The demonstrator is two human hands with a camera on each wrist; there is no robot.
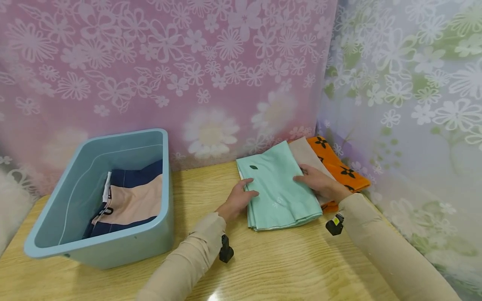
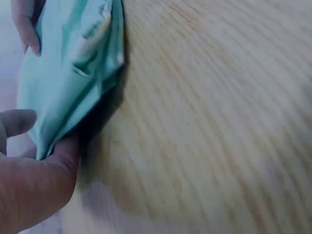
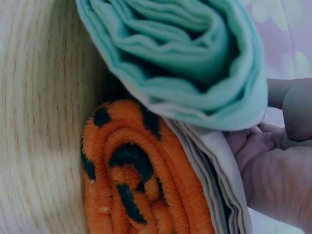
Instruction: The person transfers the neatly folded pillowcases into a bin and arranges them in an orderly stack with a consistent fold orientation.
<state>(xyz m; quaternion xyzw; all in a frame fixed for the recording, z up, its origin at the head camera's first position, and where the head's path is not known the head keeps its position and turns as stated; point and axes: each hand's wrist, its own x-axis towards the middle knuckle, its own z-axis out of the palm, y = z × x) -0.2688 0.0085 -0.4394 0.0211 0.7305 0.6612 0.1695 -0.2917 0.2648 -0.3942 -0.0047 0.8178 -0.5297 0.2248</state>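
Observation:
A folded mint-green cloth (image 1: 276, 188) with a small dark leaf mark lies on the table, its right part overlapping a folded beige cloth (image 1: 306, 154). My left hand (image 1: 238, 198) grips its left edge; in the left wrist view the fabric (image 2: 58, 102) runs between thumb and fingers. On the opposite edge my right hand (image 1: 320, 182) holds on, thumb over the top, its other fingers partly hidden. Below the beige one lies a folded orange cloth (image 1: 348, 173) with black flower shapes. The right wrist view shows the green layers (image 3: 175, 63) above the plush orange roll (image 3: 141, 175).
At the left stands a blue-grey plastic tub (image 1: 165, 217) holding a folded navy and pink garment (image 1: 137, 198). Flowered curtains (image 1: 211, 83) hang behind and to the right of the wood-grain table (image 1: 203, 184).

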